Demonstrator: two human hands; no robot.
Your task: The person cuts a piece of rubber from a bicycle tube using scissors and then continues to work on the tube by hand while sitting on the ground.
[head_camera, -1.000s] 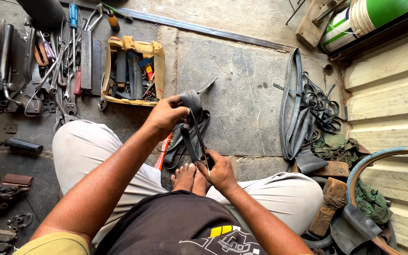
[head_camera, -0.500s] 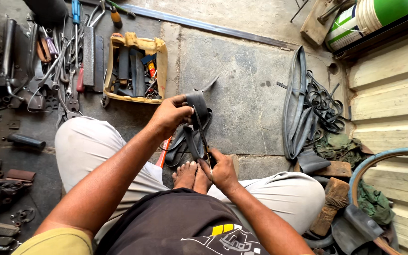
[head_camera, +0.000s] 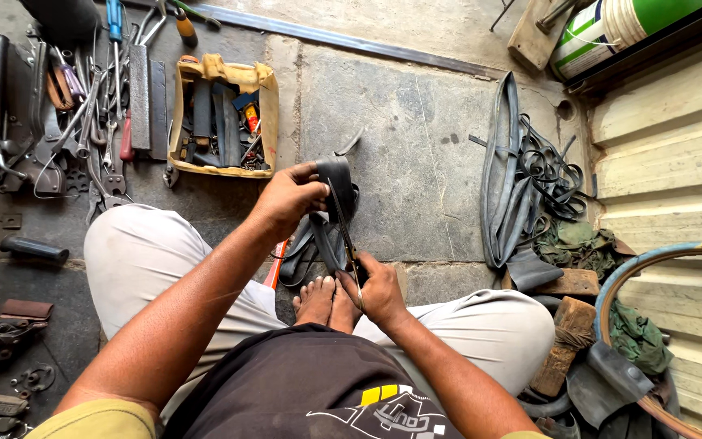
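I sit cross-legged on the stone floor with my bare feet (head_camera: 322,299) together in front of me. My left hand (head_camera: 288,197) grips the top of a black rubber inner tube (head_camera: 336,183) and holds it up above my feet. My right hand (head_camera: 379,289) is closed around the handles of a pair of scissors (head_camera: 344,232), whose blades point up along the tube. The rest of the tube hangs down in loops (head_camera: 310,248) between my knees.
A yellow tray of small tools (head_camera: 223,115) lies ahead on the left. Wrenches, pliers and metal parts (head_camera: 83,97) cover the floor at far left. A heap of black tubes (head_camera: 522,191) lies right, with wooden blocks (head_camera: 566,325) and a wheel rim (head_camera: 652,268).
The tube and both hands stay in nearly the same place. My left hand has shifted slightly on the tube's top, and the scissors sit a little higher along the rubber.
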